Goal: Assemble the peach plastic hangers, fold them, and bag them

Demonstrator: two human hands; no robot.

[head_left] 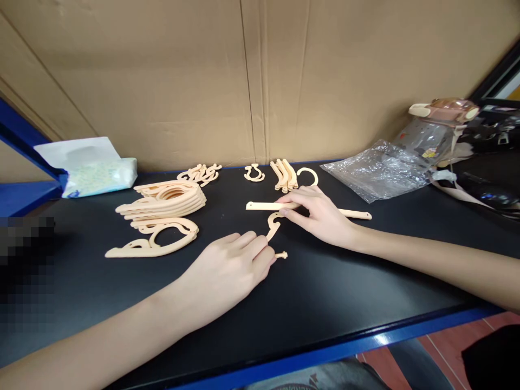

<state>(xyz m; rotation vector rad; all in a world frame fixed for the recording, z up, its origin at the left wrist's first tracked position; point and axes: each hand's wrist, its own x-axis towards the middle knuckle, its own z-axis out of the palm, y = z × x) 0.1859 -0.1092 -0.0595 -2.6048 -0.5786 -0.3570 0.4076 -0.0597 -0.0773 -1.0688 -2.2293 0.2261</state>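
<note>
My left hand (233, 262) is closed around a cream plastic hanger hook (273, 227). Its curved part sticks up past my fingers, and a small knobbed end (281, 255), perhaps of the same piece, pokes out to the right. My right hand (323, 214) pinches a straight cream hanger arm (263, 206) between thumb and fingers, just above the hook. Another bar end (355, 214) shows to the right of that hand; whether it belongs to the same arm is hidden. Behind the right hand lies a loose hook (309, 174).
Folded cream hangers (162, 203) are stacked at left, one hanger (152, 249) in front. Further back lie several hooks (199, 174), a hook piece (254, 173) and several hanger arms (284, 174). A tissue pack (99, 176), clear plastic bag (377, 168) and bottle (433, 130) stand toward the sides.
</note>
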